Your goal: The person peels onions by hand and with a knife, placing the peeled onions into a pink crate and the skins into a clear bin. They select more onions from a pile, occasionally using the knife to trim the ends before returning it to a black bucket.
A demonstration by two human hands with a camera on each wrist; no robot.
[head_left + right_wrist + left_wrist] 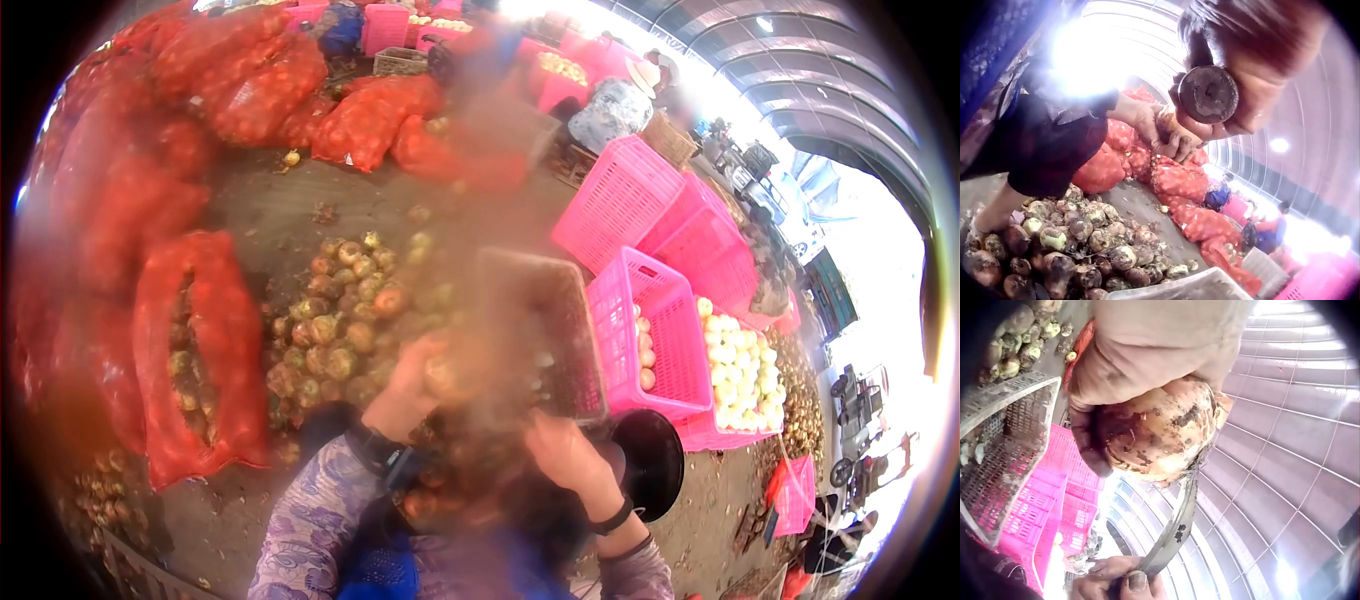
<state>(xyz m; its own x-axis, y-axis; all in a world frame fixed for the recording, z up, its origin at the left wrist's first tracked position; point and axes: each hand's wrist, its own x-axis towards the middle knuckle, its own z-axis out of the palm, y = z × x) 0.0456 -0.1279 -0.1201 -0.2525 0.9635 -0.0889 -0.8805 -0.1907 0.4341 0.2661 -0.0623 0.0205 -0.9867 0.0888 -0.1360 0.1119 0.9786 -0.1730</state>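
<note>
My left hand (408, 378) grips a dirty, brown-skinned onion (1154, 434), fingers wrapped around it. In my right hand (572, 458) is a knife whose curved blade (1175, 528) reaches up to the onion's end, as the left wrist view shows. The round butt of the knife's handle (1209, 94) pokes out of the right fist in the right wrist view. A smear on the head camera blurs the space between both hands. Below lies a heap of unpeeled onions (335, 320), and a worn crate (590, 375) stands just beyond the right hand.
Pink crates (650, 320) stand to the right, one filled with peeled onions (740, 370). An open red mesh sack (155, 400) of onions lies at the left, with full red sacks (250, 80) piled behind. A black round container (660, 465) sits by my right wrist. Other people work farther back.
</note>
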